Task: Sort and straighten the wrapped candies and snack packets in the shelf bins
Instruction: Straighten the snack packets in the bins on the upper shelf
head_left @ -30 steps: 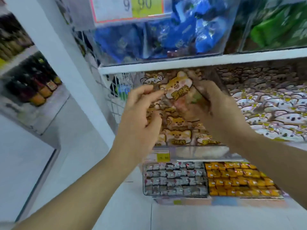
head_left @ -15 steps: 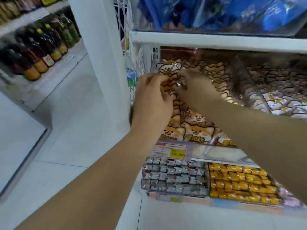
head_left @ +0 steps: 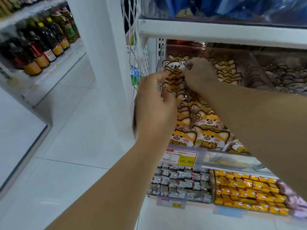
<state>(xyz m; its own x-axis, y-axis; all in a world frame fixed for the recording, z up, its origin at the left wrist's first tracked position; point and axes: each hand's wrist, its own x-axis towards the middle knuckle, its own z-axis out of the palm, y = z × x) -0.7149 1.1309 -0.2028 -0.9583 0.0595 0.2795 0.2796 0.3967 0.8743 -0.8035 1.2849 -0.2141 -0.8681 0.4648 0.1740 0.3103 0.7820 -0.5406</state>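
Note:
A clear shelf bin (head_left: 221,156) holds several orange-and-white cartoon-cat snack packets (head_left: 207,130). Both hands reach into its back left corner. My left hand (head_left: 154,105) has its fingers curled at the near edge of an upright packet (head_left: 174,70) with a white cat face. My right hand (head_left: 199,73) pinches the same packet at its right side, knuckles toward me. My right forearm crosses over the packets at the bin's front and hides part of them.
A white upright post (head_left: 116,63) and wire mesh panel (head_left: 139,60) stand just left of the bin. Below are bins of grey wrapped candies (head_left: 181,183) and yellow wrapped candies (head_left: 245,190). Bottles (head_left: 41,47) line a shelf at far left. A bin with blue packets (head_left: 232,7) sits above.
The view has shifted left and down. Both hands moved from the bin's middle to its back left corner and now hold an upright white-cat packet there.

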